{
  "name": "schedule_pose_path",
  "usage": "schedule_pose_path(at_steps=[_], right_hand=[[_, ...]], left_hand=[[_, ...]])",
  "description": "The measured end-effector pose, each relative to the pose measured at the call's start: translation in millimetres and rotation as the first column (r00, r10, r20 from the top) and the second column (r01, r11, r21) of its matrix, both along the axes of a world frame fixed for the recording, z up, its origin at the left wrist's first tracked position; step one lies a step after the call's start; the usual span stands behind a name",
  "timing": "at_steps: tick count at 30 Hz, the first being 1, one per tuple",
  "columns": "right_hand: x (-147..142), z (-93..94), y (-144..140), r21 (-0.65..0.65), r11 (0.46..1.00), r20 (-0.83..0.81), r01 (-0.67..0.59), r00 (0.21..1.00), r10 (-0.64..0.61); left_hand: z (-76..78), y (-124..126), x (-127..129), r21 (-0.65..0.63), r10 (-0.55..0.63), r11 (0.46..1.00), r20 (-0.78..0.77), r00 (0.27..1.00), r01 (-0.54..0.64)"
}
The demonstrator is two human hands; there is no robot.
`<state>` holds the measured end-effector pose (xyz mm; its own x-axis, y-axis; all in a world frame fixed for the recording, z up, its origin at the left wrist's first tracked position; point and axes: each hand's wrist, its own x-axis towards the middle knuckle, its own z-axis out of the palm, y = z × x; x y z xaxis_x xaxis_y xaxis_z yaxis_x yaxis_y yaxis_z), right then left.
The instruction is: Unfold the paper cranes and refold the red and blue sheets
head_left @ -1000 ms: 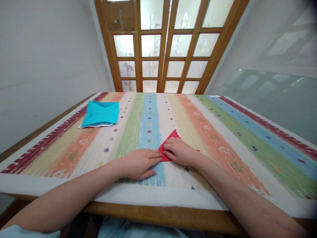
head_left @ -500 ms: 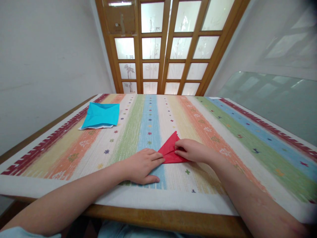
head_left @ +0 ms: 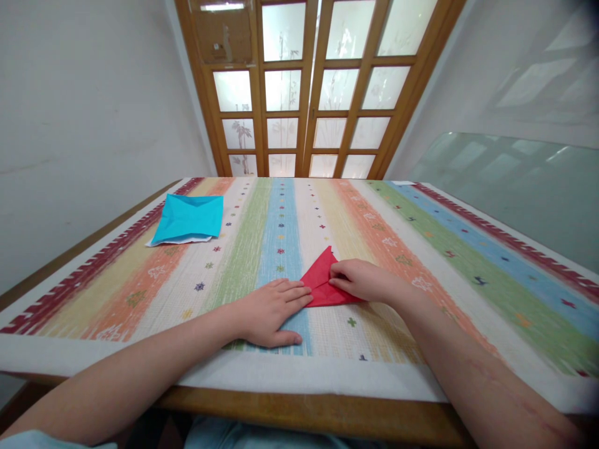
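Head view, red paper (head_left: 321, 280) folded to a pointed triangle, left hand (head_left: 271, 310) spread flat on its corner, right hand (head_left: 362, 282) pinching its edge

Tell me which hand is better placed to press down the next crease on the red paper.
Probably the right hand: its fingers already rest on the red paper. The left hand lies flat, only pinning its near-left corner.

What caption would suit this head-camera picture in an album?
Left hand pins a folded red paper while the right hand presses it on a striped tablecloth; blue paper lies apart.
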<state>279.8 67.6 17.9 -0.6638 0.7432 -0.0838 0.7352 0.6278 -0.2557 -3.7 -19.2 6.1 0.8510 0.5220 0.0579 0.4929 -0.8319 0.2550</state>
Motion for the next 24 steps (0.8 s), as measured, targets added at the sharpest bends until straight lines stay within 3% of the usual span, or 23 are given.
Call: schedule_pose_path(at_steps=[8, 13, 15, 18, 24], right_hand=[[-2.9, 2.8, -3.1, 0.023, 1.000, 0.058, 0.017, 0.998, -0.018], [-11.4, 24.6, -16.0, 0.255, 0.966, 0.098, 0.045, 0.993, -0.072], [-18.2, 36.9, -26.9, 0.337, 0.941, 0.070, -0.032, 0.998, 0.009], [-31.8, 47.3, -49.1, 0.336, 0.918, 0.086, -0.211, 0.977, 0.193], [-46.0, 26.3, -87.7, 0.340, 0.904, 0.150, -0.259, 0.964, 0.220]], left_hand=[[-0.5, 1.1, -0.8, -0.032, -0.005, 0.999, -0.012, 1.000, 0.005], [2.2, -0.3, -0.1, -0.067, 0.001, 0.998, -0.042, 0.999, -0.004], [2.3, -0.8, 0.2, -0.075, 0.005, 0.997, -0.052, 0.999, -0.009], [1.0, -0.6, 0.0, -0.080, 0.001, 0.997, -0.064, 0.998, -0.007], [-5.3, 0.2, -2.3, -0.090, 0.000, 0.996, -0.053, 0.999, -0.005]])
